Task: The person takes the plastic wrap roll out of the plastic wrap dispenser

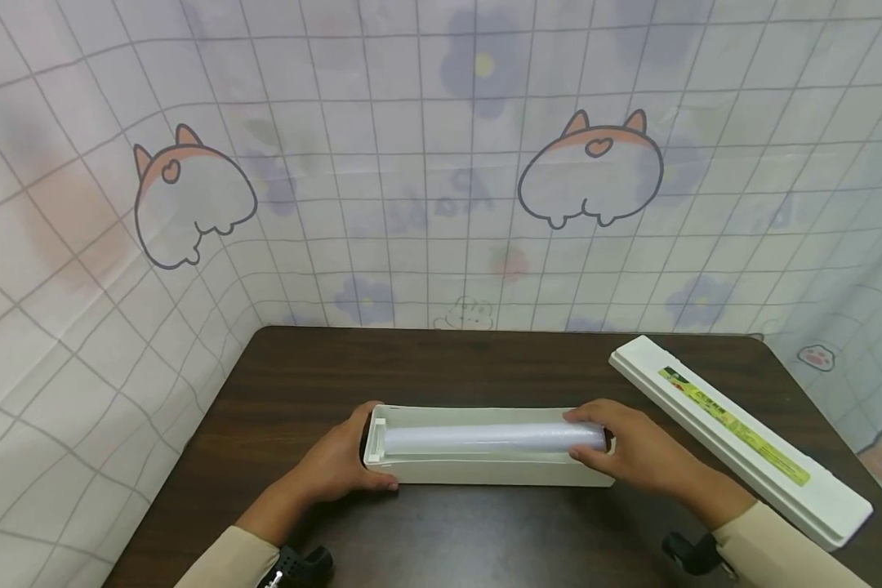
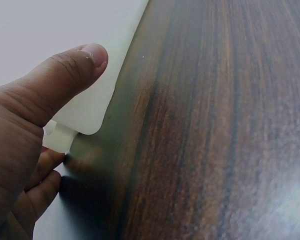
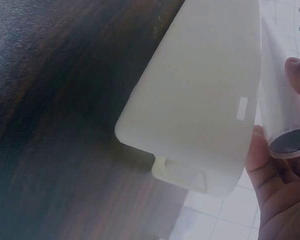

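Note:
A long white dispenser box (image 1: 485, 472) lies lengthwise on the table, its top off. Inside is a roll of cling film (image 1: 478, 438), shiny and whitish. My left hand (image 1: 338, 461) grips the box's left end, thumb (image 2: 77, 65) on the front wall and fingers around the end. With thumb and fingers, my right hand (image 1: 643, 449) holds the roll's right end; in the right wrist view the roll's dark hollow end (image 3: 292, 141) shows above the box rim. The roll's left end lies low in the box.
The box's white lid (image 1: 742, 445), with a yellow-green label, lies slanted at the right, beside my right forearm. The dark wooden table (image 1: 426, 363) backs onto a grid-patterned cloth (image 1: 412, 229) that also hangs along both sides.

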The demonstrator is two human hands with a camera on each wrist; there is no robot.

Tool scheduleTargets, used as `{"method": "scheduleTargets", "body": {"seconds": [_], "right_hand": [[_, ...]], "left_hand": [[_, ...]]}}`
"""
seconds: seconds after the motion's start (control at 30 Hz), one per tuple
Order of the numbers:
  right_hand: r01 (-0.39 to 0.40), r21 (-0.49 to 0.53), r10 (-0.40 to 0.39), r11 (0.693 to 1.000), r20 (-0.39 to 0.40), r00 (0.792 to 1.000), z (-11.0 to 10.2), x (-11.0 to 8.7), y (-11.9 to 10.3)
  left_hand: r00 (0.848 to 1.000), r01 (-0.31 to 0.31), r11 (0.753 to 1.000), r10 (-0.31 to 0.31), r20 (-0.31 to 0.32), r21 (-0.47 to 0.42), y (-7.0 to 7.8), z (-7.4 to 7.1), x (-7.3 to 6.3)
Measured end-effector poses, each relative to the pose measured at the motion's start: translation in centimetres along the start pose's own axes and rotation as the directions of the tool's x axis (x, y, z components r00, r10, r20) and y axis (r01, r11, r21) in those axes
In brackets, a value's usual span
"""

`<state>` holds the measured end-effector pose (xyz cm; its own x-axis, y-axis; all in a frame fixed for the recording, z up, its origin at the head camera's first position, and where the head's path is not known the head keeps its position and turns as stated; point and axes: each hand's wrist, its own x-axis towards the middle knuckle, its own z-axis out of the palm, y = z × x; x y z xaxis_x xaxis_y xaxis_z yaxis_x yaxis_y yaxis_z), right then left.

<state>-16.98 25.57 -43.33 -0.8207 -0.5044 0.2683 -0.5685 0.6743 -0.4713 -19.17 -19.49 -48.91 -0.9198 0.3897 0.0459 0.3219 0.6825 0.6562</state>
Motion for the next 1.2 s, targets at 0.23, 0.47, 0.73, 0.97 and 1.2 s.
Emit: {"method": "scheduleTargets", "body": {"seconds": [0.23,0.47,0.73,0.97,1.2], "right_hand": [[0.039,-0.026,-0.038,0.999,0.032,0.999,0.4,0.9,0.0],[0.068,-0.033,-0.066,0.997,0.049,0.997,0.5,1.5,-0.2],[0.106,-0.038,-0.103,0.994,0.059,0.993,0.6,2.2,-0.4],[0.065,-0.119,-0.051,0.991,0.114,0.992,0.4,2.6,-0.9],[0.063,-0.204,-0.028,0.977,0.170,0.985,0.4,3.2,-1.4]], "left_hand": [[1.000,0.001,1.000,-0.001,0.000,0.009,0.1,0.0,0.0],[1.000,0.000,1.000,0.000,-0.002,0.008,0.1,0.0,0.0],[1.000,-0.013,1.000,0.013,-0.006,0.011,0.1,-0.1,-0.1],[1.000,-0.017,1.000,0.017,-0.006,0.010,0.2,-0.1,-0.1],[1.000,-0.021,1.000,0.021,-0.009,0.010,0.0,0.1,-0.1]]}}
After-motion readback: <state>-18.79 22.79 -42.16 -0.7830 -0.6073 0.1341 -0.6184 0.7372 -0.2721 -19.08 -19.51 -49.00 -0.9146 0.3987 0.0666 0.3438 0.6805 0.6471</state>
